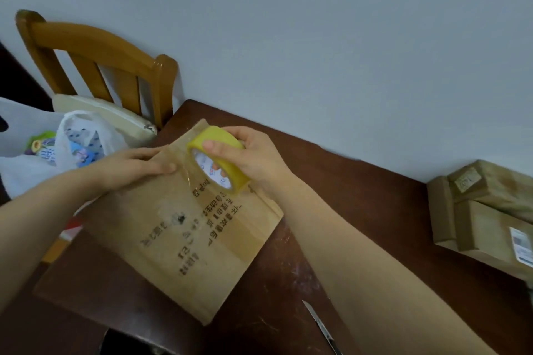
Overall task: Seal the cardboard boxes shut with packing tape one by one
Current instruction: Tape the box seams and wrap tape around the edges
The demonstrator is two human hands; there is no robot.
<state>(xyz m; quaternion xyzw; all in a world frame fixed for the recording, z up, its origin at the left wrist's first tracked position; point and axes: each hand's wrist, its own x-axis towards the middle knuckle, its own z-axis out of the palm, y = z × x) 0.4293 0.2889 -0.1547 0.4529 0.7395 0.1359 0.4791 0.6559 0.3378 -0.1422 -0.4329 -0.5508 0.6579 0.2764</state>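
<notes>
The cardboard box (173,239) lay flat on the table (360,210); the right hand (256,158) gripped the tape roll (219,134) at its far edge; the left hand (135,167), fingers straight, pressed its top; other boxes (484,228) sat well apart, rightward.

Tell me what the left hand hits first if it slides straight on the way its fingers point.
The left hand, pressing flat on the brown cardboard box, points at the yellow roll of packing tape that the right hand holds; it would likely meet that roll first.
</notes>
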